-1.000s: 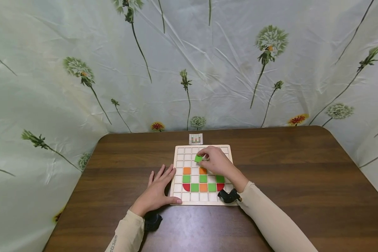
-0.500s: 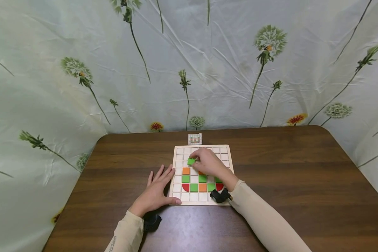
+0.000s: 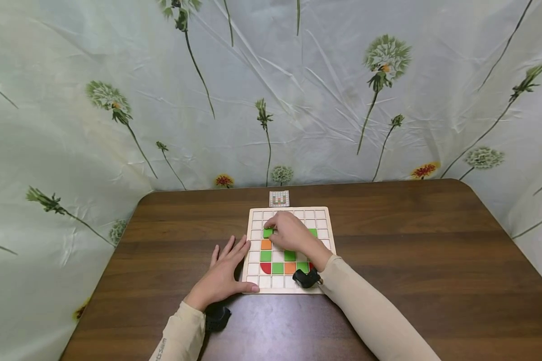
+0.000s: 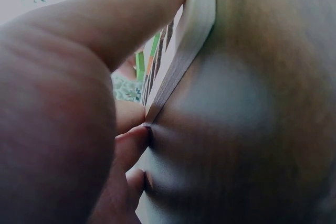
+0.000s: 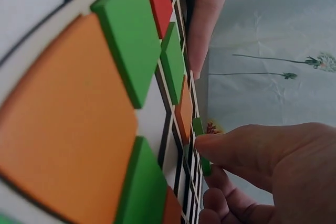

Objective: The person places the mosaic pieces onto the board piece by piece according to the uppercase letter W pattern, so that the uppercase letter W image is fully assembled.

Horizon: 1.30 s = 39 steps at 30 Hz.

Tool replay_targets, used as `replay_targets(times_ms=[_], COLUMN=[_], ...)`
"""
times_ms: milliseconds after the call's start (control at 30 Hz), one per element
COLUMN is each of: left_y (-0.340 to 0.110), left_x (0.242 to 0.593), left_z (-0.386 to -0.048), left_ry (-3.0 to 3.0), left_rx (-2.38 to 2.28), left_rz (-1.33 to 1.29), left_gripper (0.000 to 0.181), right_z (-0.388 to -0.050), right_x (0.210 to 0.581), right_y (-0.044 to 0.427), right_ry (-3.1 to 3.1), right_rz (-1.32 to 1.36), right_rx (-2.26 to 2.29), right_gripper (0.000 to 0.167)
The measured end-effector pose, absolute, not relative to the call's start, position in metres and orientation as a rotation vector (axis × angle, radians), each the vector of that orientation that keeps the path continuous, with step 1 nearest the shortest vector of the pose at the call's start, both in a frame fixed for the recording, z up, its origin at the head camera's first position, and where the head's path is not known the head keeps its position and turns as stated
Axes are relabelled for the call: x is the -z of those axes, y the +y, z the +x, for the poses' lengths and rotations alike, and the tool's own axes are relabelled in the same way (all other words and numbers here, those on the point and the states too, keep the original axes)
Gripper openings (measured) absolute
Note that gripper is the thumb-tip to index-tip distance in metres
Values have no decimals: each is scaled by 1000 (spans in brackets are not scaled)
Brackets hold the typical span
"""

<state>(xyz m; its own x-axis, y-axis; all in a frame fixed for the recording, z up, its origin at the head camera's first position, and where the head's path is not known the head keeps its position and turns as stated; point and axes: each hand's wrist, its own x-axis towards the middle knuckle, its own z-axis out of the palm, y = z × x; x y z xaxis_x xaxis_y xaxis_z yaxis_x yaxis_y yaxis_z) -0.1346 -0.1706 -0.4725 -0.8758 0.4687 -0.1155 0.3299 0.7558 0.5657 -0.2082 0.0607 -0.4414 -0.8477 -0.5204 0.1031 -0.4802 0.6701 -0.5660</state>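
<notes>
A light wooden grid board (image 3: 291, 290) lies on the table. My right hand (image 3: 293, 233) pinches a green square tile (image 3: 268, 233) between thumb and fingers, at the cell just beyond an orange tile (image 3: 266, 244) in the left part of the grid. In the right wrist view the pinched green tile (image 5: 198, 126) stands against the grid; whether it is fully seated cannot be told. My left hand (image 3: 223, 276) rests along the board's left edge, fingers spread, its thumb on the near left corner. My right hand and forearm hide some middle and right cells.
Other tiles sit in the grid, among them a red rounded one (image 3: 265, 268), a green one (image 3: 290, 255) and another green one (image 3: 313, 232) at the right. A small printed pattern card (image 3: 279, 198) lies beyond the board. The brown table (image 3: 411, 240) reaches a flowered curtain (image 3: 316, 100).
My right hand has carried the green tile leftward across the board and down to the cell beyond the left orange tile. A green tile at the right has come into sight. My left hand stays put.
</notes>
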Motion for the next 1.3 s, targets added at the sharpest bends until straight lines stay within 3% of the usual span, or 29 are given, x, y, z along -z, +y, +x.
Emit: replay_targets(times_ms=[900,1300], left_y=[-170,-167], left_x=[470,470], left_z=[-133,-133], left_ry=[2701,2682], left_rx=[-792,-815], left_rz=[602,605], left_gripper=[116,116], right_z=[-206,-190], right_x=[441,431], right_y=[63,139], right_ry=[2780,2875], right_rz=[-772,-606], right_rx=[961,990], right_gripper=[37,29])
